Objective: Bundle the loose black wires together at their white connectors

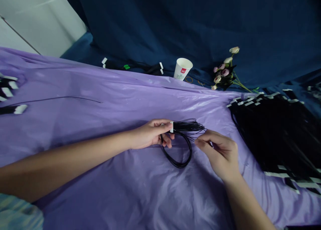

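My left hand (155, 133) is closed around a bundle of thin black cords (188, 125), near the middle of the view. A white tape band (172, 127) wraps the bundle beside my thumb. Part of the bundle loops down below the hand, and the loose ends fan out to the right. Thumb and index finger of my right hand (220, 151) are pinched together at the tips of those ends. Whether a single cord sits in that pinch is too fine to make out.
Purple cloth (120, 186) covers the table. A large pile of black cord bundles (276, 133) with white bands lies at right, more bundles (10, 89) at left. Along the back are a paper cup (183, 69), rubber bands (189, 79) and artificial flowers (224, 72).
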The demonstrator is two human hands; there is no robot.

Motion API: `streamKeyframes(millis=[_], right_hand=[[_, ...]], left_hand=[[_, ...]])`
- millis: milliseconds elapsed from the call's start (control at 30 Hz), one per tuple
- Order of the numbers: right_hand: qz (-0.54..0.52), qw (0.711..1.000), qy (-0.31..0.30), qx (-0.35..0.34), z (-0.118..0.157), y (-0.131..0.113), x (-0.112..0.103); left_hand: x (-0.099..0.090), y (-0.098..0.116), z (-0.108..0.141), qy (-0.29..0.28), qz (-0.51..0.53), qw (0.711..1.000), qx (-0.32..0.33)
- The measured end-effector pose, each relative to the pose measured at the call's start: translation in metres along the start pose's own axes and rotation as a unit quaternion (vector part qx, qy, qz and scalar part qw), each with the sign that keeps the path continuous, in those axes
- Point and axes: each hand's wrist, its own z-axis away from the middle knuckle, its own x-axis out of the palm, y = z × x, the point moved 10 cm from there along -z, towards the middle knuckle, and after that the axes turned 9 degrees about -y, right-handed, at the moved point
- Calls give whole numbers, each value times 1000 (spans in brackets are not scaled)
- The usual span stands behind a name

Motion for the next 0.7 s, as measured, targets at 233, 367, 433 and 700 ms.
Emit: streamKeyframes(millis=[233, 367, 433, 700], right_hand=[[-25, 999, -13, 27, 0, 5, 3], [-51, 997, -10, 59, 1, 11, 3], [-75, 992, -6, 97, 0, 19, 4], [-206, 959, -20, 192, -2, 45, 14]], left_hand=[[0, 1, 1, 8, -6, 1000, 0], [0, 0, 1, 10, -13, 1000, 3], [0, 0, 1, 11, -20, 1000, 10], [4, 1, 1, -5, -51, 999, 15]])
